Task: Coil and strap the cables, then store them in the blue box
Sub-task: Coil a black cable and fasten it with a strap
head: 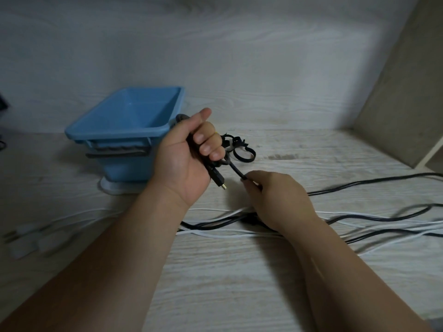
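My left hand [189, 152] grips a black cable [236, 170] just right of the blue box [115, 125]; the plug end [217, 177] sticks out below my palm. My right hand [275, 197] pinches the same cable a short way below and to the right. The blue box looks empty and stands on the pale wooden table. Black straps [239, 147] lie in loose loops on the table behind my left hand.
More black cables [374, 219] and white cables [215, 234] trail loose across the table [239, 283] under and to the right of my forearms. Blurred pale plugs [28, 238] lie at the left. A beige panel [402, 92] rises at the right.
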